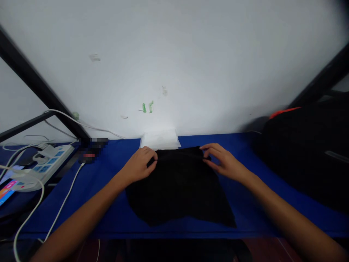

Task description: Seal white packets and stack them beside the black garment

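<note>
A pair of black shorts (180, 185) lies spread on the blue tabletop (109, 203), its narrower waist edge toward the wall and its wider, notched edge toward me. At the upper left corner of the waist, my left hand (141, 162) pinches the cloth between thumb and fingers. Opposite it, my right hand (219, 158) grips the upper right corner the same way. Folds in the dark fabric are hard to make out.
White sheets (160, 139) lie behind the shorts against the wall. A large black bag (305, 153) fills the right side. On the left are a power strip (51, 163), white cables (67, 194), a phone (8, 191) and a black metal frame (40, 83).
</note>
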Available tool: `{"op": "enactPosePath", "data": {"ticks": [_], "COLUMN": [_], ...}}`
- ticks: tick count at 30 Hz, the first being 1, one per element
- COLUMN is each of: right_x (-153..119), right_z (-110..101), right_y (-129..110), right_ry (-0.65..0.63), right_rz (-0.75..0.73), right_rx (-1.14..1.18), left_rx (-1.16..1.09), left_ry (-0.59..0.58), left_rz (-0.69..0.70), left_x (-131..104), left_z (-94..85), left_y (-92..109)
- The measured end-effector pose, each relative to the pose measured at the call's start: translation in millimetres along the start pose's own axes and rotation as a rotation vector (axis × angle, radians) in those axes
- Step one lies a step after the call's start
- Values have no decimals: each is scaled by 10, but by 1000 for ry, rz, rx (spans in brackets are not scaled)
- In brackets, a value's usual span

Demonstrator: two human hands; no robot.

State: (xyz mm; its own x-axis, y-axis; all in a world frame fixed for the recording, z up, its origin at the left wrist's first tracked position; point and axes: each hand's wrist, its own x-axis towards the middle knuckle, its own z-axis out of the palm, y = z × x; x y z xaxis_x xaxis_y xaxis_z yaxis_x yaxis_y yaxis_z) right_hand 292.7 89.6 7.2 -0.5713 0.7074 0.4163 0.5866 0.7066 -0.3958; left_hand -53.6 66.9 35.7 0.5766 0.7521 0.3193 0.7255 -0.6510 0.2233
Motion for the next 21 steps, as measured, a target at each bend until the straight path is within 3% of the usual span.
{"op": "enactPosePath", "data": {"ticks": [4,6,8,10,13,16,19,21], "right_x": [-269,-341,-359,-343,-326,-366,-432,-461], "right_z": [-98,-73,-28,15,62,106,151,172], "right_y": [-181,-222,-231,-224,-205,-185,-174,-172], "right_ry": [-270,-322,-305,-264,-199,-138,-114,-119], "right_rz": [34,47,45,35,29,34,26,18], "right_rx": [165,172,158,149,155,176,181,181], "left_rx": [-225,-213,-54,59,33,-79,-312,-418], "left_ry": [-189,-88,137,174,146,170,-47,-196], "left_rz": [57,-43,-218,-345,-324,-200,-33,14], "left_x": [-342,-438,-474,-475,-479,-543,-659,-742], "left_z": [-116,-67,24,101,92,-65,-206,-209], "left_y": [145,18,-213,-441,-569,-398,-170,-103]}}
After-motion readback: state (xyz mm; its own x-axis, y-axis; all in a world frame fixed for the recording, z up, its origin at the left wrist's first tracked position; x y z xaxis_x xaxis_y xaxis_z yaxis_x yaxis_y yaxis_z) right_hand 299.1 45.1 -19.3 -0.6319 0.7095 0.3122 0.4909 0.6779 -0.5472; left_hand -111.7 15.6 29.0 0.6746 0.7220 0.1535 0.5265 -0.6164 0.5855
